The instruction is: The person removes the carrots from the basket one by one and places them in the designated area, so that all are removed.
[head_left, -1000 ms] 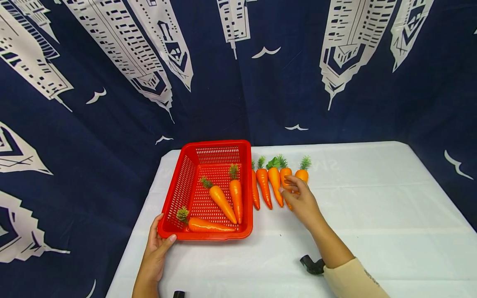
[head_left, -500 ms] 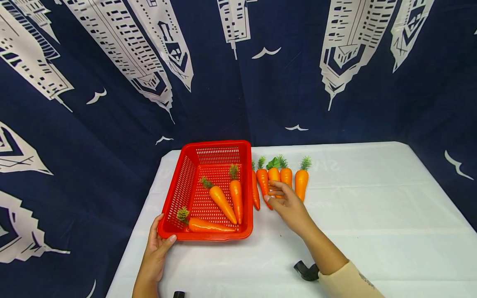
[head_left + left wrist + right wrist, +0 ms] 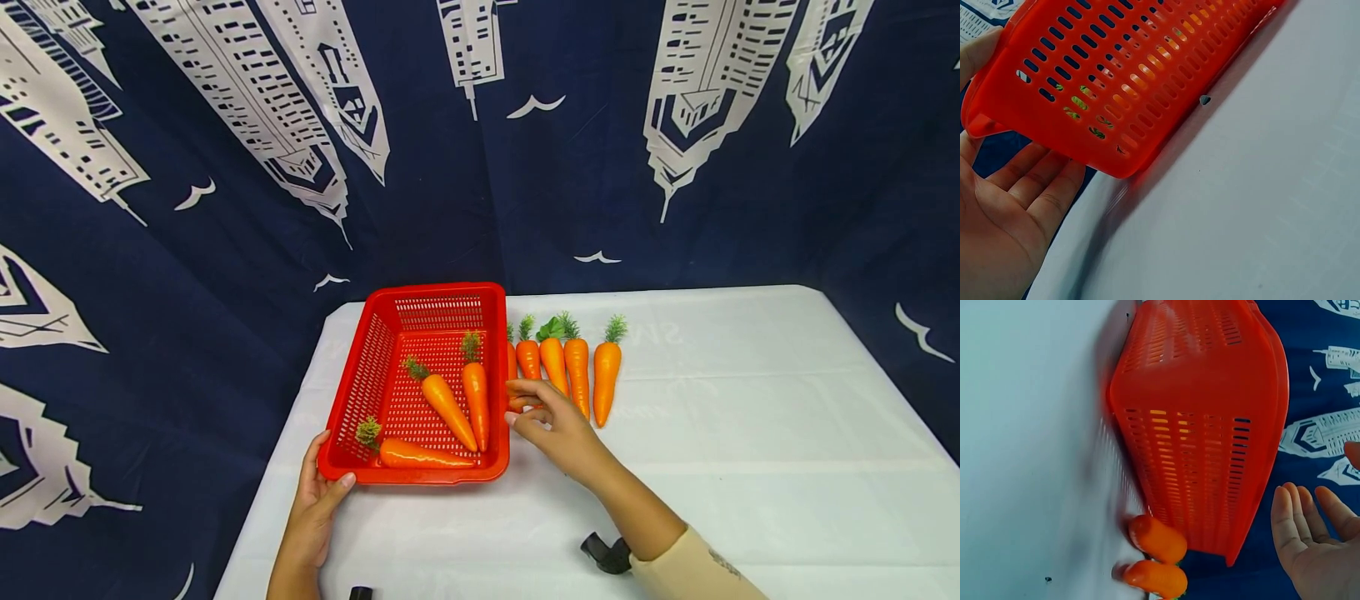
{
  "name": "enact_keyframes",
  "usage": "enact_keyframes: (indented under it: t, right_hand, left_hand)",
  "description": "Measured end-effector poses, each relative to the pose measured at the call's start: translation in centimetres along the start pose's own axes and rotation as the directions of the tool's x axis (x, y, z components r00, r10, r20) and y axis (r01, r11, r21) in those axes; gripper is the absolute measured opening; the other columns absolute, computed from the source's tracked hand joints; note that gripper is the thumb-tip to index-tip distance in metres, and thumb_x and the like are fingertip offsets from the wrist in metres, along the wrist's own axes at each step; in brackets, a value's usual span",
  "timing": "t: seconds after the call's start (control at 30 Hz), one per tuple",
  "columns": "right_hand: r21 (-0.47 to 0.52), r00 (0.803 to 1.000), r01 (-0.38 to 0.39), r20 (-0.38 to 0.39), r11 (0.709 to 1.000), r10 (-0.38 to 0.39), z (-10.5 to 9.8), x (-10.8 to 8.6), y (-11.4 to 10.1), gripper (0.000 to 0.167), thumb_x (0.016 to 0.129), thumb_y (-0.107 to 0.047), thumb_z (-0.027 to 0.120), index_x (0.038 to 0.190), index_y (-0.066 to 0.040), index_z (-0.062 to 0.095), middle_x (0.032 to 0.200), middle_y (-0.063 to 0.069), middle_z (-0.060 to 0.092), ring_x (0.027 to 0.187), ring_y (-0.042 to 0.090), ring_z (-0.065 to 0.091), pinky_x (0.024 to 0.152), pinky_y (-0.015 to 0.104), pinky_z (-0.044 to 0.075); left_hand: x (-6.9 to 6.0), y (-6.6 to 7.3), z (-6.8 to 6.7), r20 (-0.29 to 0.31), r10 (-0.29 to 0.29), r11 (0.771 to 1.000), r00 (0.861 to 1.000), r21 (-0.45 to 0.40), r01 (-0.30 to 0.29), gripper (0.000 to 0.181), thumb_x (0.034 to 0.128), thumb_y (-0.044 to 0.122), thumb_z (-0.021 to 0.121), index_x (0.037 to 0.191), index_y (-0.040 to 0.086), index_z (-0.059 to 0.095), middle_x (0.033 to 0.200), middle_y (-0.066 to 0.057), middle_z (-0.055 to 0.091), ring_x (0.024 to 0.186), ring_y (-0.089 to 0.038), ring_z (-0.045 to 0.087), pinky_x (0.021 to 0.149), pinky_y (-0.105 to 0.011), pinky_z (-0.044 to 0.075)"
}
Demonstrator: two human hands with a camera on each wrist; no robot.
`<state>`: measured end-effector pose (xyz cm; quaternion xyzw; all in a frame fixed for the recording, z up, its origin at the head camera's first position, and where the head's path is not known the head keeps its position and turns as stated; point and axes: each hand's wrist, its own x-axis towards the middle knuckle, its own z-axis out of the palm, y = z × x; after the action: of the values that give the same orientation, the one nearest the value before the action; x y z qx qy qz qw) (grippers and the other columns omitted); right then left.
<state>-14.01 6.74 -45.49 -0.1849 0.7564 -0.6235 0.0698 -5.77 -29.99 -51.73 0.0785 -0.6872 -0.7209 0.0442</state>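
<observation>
A red plastic basket point(image 3: 412, 477) stands at the table's left, with three orange carrots point(image 3: 448, 412) lying in it. My left hand point(image 3: 311, 517) grips its near left corner, thumb over the rim; the left wrist view shows the fingers point(image 3: 1054, 197) against the basket's underside. Right of the basket, several carrots point(image 3: 577, 375) with green tops lie side by side in a row. My right hand point(image 3: 558, 429) hovers over the row's left end, beside the basket's right rim. Its fingers are loosely bent and hold nothing, as the right wrist view point(image 3: 1322, 544) also shows.
A white cloth covers the table point(image 3: 750, 433). Behind and beside it hangs a dark blue curtain point(image 3: 562, 192) printed with white buildings and birds. A black bent piece point(image 3: 613, 557) sits by the right wrist, and another black piece point(image 3: 361, 592) is at the bottom edge.
My right hand has moved left along the carrot row, from the right-hand carrots to the basket's side, uncovering the carrots at the right. The left hand and basket stay put.
</observation>
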Motion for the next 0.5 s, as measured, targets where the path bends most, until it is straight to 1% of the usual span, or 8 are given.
enact_keyframes:
  t: [0.1, 0.2, 0.3, 0.43, 0.5]
  right_hand:
    - [-0.003, 1.000, 0.008, 0.017, 1.000, -0.008, 0.3, 0.0, -0.2, 0.049, 0.096, -0.024, 0.070, 0.141, -0.013, 0.054, 0.136, 0.010, 0.061, 0.122, 0.029, 0.061, 0.095, 0.023, 0.055]
    - [-0.011, 0.999, 0.015, 0.034, 1.000, -0.014, 0.6, 0.0, -0.3, 0.047, 0.096, -0.025, 0.070, 0.140, -0.017, 0.055, 0.133, 0.006, 0.062, 0.121, 0.026, 0.062, 0.097, 0.026, 0.055]
    - [-0.011, 0.998, 0.030, 0.053, 0.999, -0.030, 1.0, 0.1, -0.5, 0.046, 0.096, -0.023, 0.071, 0.139, -0.020, 0.055, 0.133, 0.004, 0.060, 0.121, 0.027, 0.062, 0.096, 0.029, 0.056]
    - [-0.008, 0.996, 0.045, 0.083, 0.999, -0.044, 1.4, 0.2, -0.7, 0.046, 0.095, -0.024, 0.072, 0.138, -0.022, 0.056, 0.135, 0.001, 0.059, 0.119, 0.031, 0.063, 0.095, 0.026, 0.057]
    - [-0.015, 0.994, 0.050, 0.100, 0.999, -0.048, 1.6, 0.2, -0.8, 0.046, 0.095, -0.024, 0.072, 0.138, -0.022, 0.056, 0.134, 0.001, 0.059, 0.116, 0.030, 0.064, 0.095, 0.027, 0.057]
  left_hand:
    - [0.0, 0.0, 0.0, 0.000, -0.001, 1.000, 1.000, 0.000, 0.001, 0.078, 0.0967, -0.001, 0.059, 0.160, 0.024, 0.020, 0.164, -0.001, 0.017, 0.131, 0.007, 0.044, 0.103, -0.009, 0.043]
    - [0.0, 0.0, 0.0, 0.000, -0.001, 1.000, 1.000, -0.002, 0.001, 0.078, 0.0967, -0.001, 0.059, 0.160, 0.024, 0.020, 0.164, -0.001, 0.017, 0.130, 0.007, 0.044, 0.103, -0.009, 0.044]
    - [0.0, 0.0, 0.0, 0.001, 0.001, 1.000, 1.000, -0.003, -0.001, 0.078, 0.0968, -0.001, 0.059, 0.160, 0.024, 0.020, 0.164, -0.001, 0.017, 0.130, 0.007, 0.045, 0.103, -0.009, 0.044]
    - [0.0, 0.0, 0.0, 0.001, 0.003, 1.000, 1.000, -0.004, -0.003, 0.078, 0.0967, -0.001, 0.059, 0.160, 0.024, 0.020, 0.164, -0.001, 0.017, 0.131, 0.007, 0.044, 0.103, -0.009, 0.044]
    - [0.0, 0.0, 0.0, 0.001, 0.004, 1.000, 1.000, -0.004, -0.004, 0.078, 0.0967, -0.001, 0.059, 0.160, 0.023, 0.020, 0.164, 0.000, 0.017, 0.131, 0.007, 0.044, 0.103, -0.009, 0.044]
